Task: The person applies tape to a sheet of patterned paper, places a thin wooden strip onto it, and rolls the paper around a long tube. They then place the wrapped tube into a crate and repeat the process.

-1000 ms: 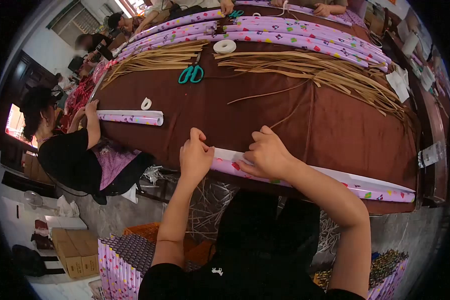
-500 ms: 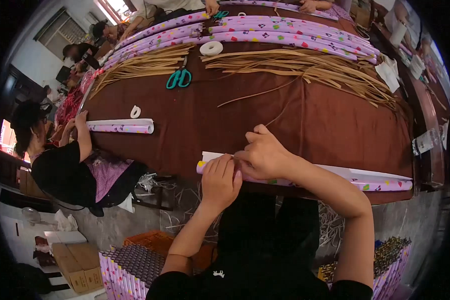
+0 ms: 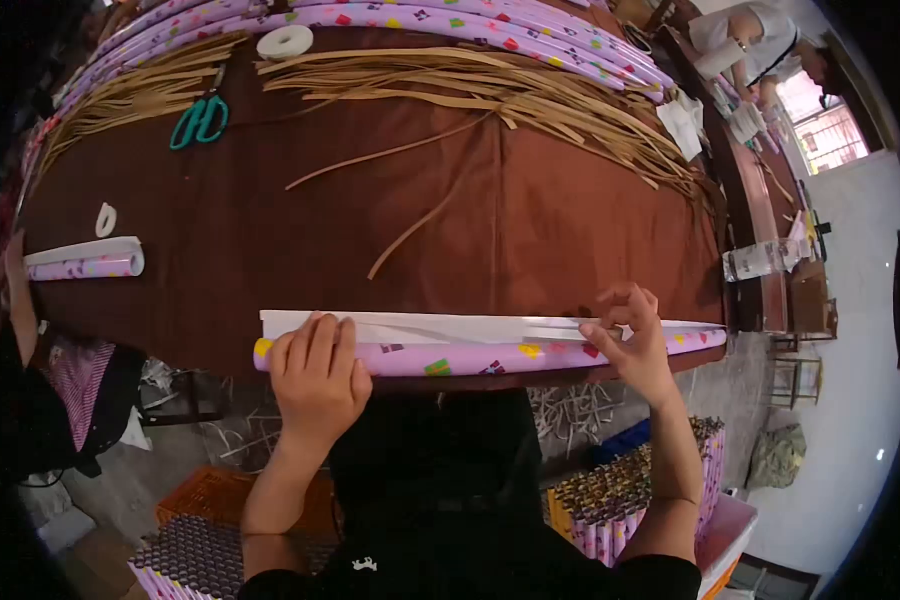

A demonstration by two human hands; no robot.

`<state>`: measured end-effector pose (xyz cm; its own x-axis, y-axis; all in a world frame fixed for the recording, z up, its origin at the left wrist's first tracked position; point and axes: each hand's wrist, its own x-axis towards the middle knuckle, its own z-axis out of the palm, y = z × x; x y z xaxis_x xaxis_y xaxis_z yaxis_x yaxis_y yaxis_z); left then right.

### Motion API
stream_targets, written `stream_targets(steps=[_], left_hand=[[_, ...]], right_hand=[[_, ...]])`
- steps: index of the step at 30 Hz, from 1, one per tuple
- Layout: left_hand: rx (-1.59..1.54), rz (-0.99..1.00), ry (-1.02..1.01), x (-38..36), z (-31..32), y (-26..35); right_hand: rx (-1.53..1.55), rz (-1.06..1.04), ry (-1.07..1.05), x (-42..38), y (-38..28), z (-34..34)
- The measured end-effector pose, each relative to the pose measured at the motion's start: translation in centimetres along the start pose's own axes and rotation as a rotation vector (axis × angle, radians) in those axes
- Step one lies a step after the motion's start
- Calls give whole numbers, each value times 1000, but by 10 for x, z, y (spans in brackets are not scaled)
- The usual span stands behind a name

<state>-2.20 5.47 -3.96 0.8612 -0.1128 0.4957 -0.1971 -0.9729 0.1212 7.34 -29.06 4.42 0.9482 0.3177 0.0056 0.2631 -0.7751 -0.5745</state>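
A lilac patterned paper roll [image 3: 460, 361] lies along the table's front edge, its white inner flap [image 3: 400, 326] standing up along the far side. My left hand [image 3: 320, 372] is wrapped over the roll near its left end, fingers across the top and thumb to the right. Farther right, my right hand [image 3: 638, 350] is at the flap, thumb and fingertips pinched on a thin white strip [image 3: 570, 333] that runs leftward along the flap. The other fingers of that hand are curled and raised.
Tan strips [image 3: 450, 80] lie across the brown-covered table [image 3: 270, 230], with teal-handled scissors [image 3: 200, 122] and a white tape roll [image 3: 285, 41] nearby. Lilac rolls [image 3: 470, 30] are piled behind. At left, a person's arm [image 3: 20, 295] reaches another roll [image 3: 90, 264]. Packed tubes [image 3: 200, 550] stand below.
My right hand has travelled rightward along the roll, away from my left hand, which stays near the left end. The view has turned right, shifting the table leftward.
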Motion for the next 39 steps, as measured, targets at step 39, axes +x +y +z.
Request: stream_targets(steps=[39], left_hand=[[-20, -31, -56, -15, -9, -32]], right_hand=[[-432, -198, 281, 17, -8, 53]])
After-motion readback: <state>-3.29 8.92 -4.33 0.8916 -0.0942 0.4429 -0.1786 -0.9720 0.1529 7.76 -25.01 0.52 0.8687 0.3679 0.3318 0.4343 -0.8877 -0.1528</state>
